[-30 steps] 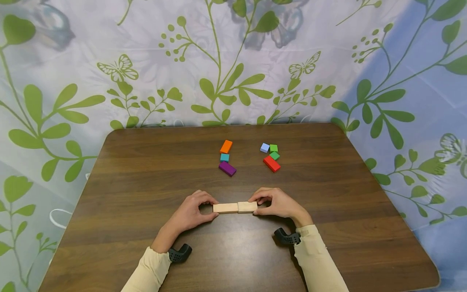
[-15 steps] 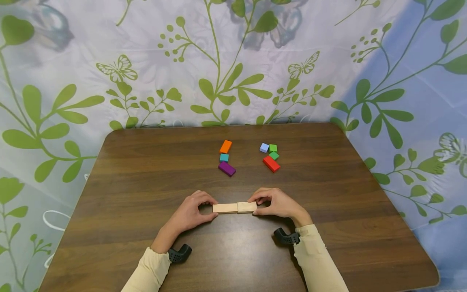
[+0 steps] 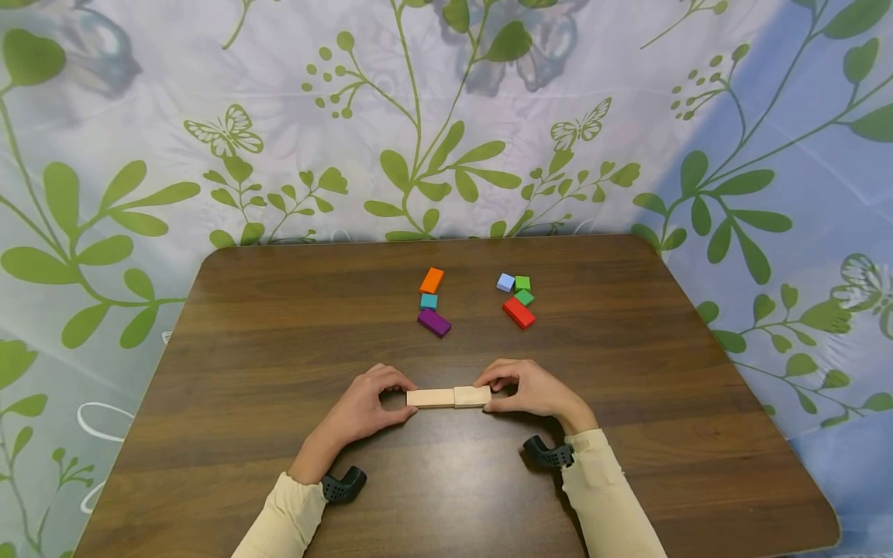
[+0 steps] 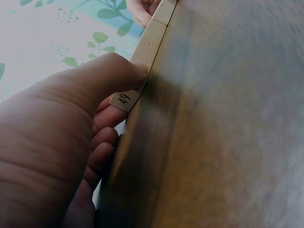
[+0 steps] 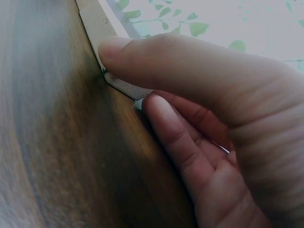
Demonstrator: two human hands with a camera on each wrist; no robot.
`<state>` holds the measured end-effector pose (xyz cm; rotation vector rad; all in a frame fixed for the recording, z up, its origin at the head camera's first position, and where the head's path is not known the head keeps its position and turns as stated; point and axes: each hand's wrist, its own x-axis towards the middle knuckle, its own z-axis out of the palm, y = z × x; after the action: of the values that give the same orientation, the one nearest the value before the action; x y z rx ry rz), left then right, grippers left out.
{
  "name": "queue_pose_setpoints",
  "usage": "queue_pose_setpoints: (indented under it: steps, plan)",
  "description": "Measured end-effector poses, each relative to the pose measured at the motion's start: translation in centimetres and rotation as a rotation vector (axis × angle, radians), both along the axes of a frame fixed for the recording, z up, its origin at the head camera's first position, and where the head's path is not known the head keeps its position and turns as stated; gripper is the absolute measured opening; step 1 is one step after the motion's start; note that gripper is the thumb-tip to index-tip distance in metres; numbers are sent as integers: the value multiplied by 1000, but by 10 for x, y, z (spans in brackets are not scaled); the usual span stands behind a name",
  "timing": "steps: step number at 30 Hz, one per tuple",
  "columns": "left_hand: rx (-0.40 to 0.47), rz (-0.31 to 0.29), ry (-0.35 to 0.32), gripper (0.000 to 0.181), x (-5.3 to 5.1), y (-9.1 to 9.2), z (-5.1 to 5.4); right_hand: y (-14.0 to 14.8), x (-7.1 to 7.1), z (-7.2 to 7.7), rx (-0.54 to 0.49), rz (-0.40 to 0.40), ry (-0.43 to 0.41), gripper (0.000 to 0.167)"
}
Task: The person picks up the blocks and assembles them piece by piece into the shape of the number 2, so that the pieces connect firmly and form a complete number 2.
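Note:
Two plain wooden blocks lie end to end on the table, touching: a left block (image 3: 430,398) and a right block (image 3: 472,397). My left hand (image 3: 365,403) pinches the outer end of the left block between thumb and fingers. The outer end of the right block is pinched by my right hand (image 3: 536,389). In the left wrist view the left block (image 4: 148,45) shows "49" on its end face, with the thumb of my left hand (image 4: 71,109) along its near side. In the right wrist view my right hand (image 5: 199,99) has its thumb against the right block (image 5: 102,23).
Farther back on the table (image 3: 314,310) lie an orange block (image 3: 432,280), a teal block (image 3: 429,302) and a purple block (image 3: 435,322). To their right are a light blue block (image 3: 505,282), two green blocks (image 3: 522,284) and a red block (image 3: 519,313). Patterned cloth hangs behind.

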<state>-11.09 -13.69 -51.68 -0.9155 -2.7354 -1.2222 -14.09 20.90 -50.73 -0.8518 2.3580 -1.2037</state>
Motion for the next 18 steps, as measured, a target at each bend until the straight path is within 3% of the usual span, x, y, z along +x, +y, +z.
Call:
queue_pose_setpoints:
  steps: [18]
  plan:
    - [1,0,-1,23,1,0,1,0,1,1,2,6,-6,32]
